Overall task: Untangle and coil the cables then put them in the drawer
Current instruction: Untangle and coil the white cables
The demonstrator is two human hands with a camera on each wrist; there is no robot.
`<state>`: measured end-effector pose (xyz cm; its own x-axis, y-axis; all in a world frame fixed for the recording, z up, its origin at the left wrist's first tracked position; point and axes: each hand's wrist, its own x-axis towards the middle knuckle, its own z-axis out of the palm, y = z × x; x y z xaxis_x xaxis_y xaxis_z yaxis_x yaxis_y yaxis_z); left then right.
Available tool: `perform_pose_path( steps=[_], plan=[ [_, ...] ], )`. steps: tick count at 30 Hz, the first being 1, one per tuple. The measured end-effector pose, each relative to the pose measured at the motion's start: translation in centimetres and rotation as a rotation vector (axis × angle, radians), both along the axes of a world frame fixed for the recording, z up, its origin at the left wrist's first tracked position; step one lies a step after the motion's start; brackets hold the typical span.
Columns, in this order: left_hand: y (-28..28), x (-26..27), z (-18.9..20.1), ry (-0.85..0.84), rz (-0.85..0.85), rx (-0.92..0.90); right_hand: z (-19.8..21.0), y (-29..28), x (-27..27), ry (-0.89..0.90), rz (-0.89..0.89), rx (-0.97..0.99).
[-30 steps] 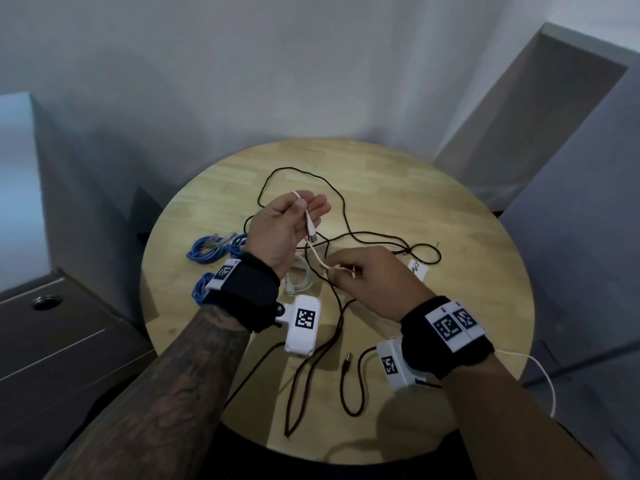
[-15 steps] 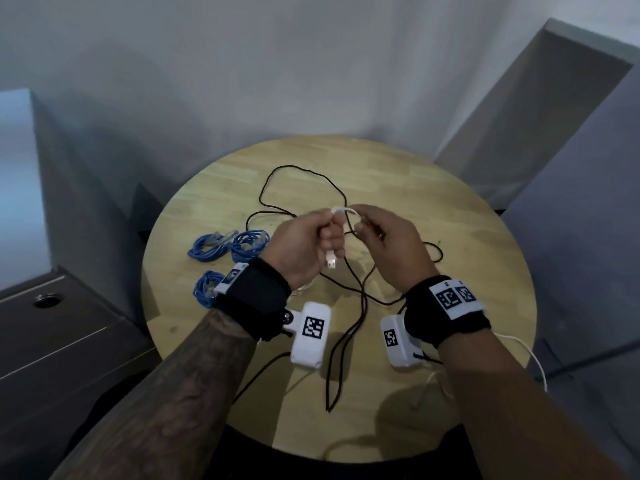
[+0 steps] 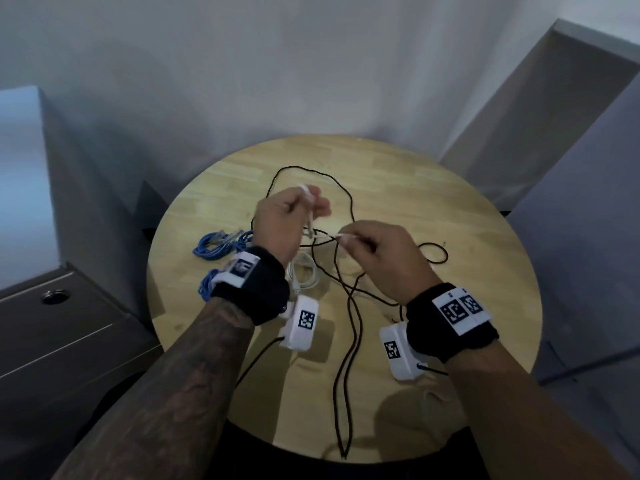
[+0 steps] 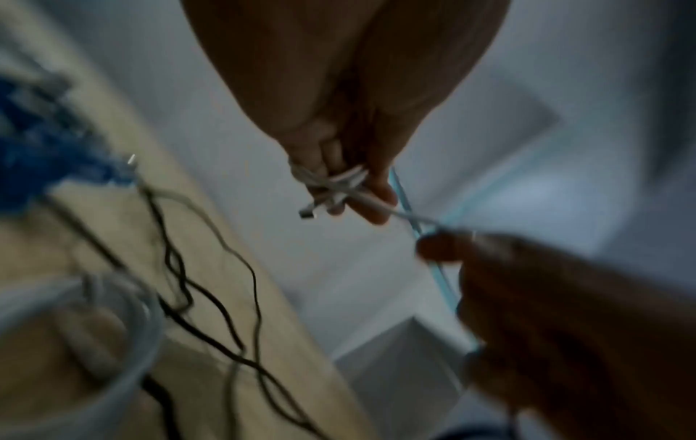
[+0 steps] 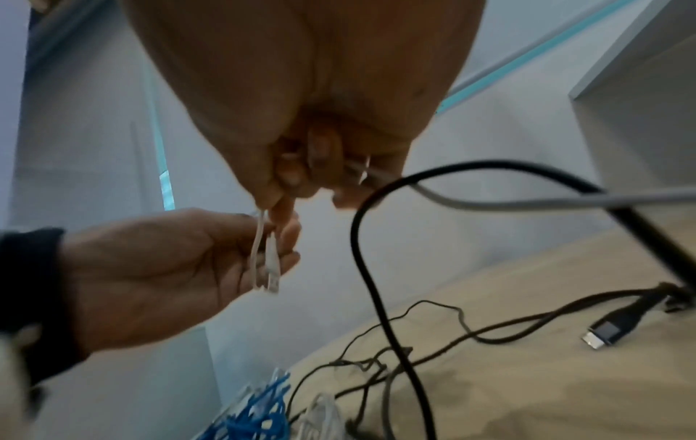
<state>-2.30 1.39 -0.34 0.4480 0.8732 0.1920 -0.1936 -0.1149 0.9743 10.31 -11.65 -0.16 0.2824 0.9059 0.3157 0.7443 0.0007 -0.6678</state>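
Observation:
Above the round wooden table (image 3: 450,216), my left hand (image 3: 311,206) grips a few small loops of a thin white cable (image 3: 309,216); its plug (image 4: 307,213) hangs below the fingers. My right hand (image 3: 343,239) pinches the same white cable (image 5: 260,235) a short way to the right, and the length between the hands is short. A long black cable (image 3: 349,209) sprawls in loose loops across the table beneath both hands. Another white cable (image 3: 306,277) lies coiled by my left wrist. Blue cables (image 3: 218,244) lie bundled at the table's left.
A grey cabinet (image 3: 69,334) with shut drawer fronts and a round lock stands to the left of the table. A black USB plug (image 5: 602,330) lies on the wood at the right. Grey panels lean against the wall at the right.
Half a second ago the hands met over the table's middle. Now the left hand has lifted away with the white loops and the right hand has drawn off slightly to the right.

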Motion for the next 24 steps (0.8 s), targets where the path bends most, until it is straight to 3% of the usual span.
perform_pose_path(
  steps=[3,6,8,11,13,15,18,22,24],
  plan=[
    [-2.2,0.7,0.1,0.29,-0.233,0.224,0.4,0.5,1.6,-0.077,-0.159,0.192],
    [-3.1,1.4,-0.4,0.282,-0.364,0.089,0.0,0.8,2.3,-0.064,-0.206,0.259],
    [-2.8,1.6,-0.2,0.157,-0.388,-0.163,-0.7,0.9,2.2,0.031,-0.155,0.219],
    [-1.8,1.0,0.6,-0.23,-0.468,-0.646,-1.5,0.9,1.9,0.277,-0.077,0.058],
    [-1.1,0.6,0.6,-0.467,-0.418,-0.801,-1.7,0.7,1.4,0.28,-0.048,-0.075],
    [-0.1,0.1,0.4,-0.612,-0.304,-0.856,-2.6,0.4,0.9,0.168,0.003,-0.229],
    [1.3,-0.3,0.1,-0.644,-0.148,-0.824,-3.2,0.2,-0.3,0.106,0.08,-0.359],
    [1.3,0.0,-0.7,-0.494,0.03,-0.571,-1.6,0.2,-0.8,0.033,0.075,-0.256],
    [0.6,0.1,-1.0,-0.324,0.12,-0.365,-1.3,-0.1,-0.6,-0.003,0.011,-0.155]
  ],
)
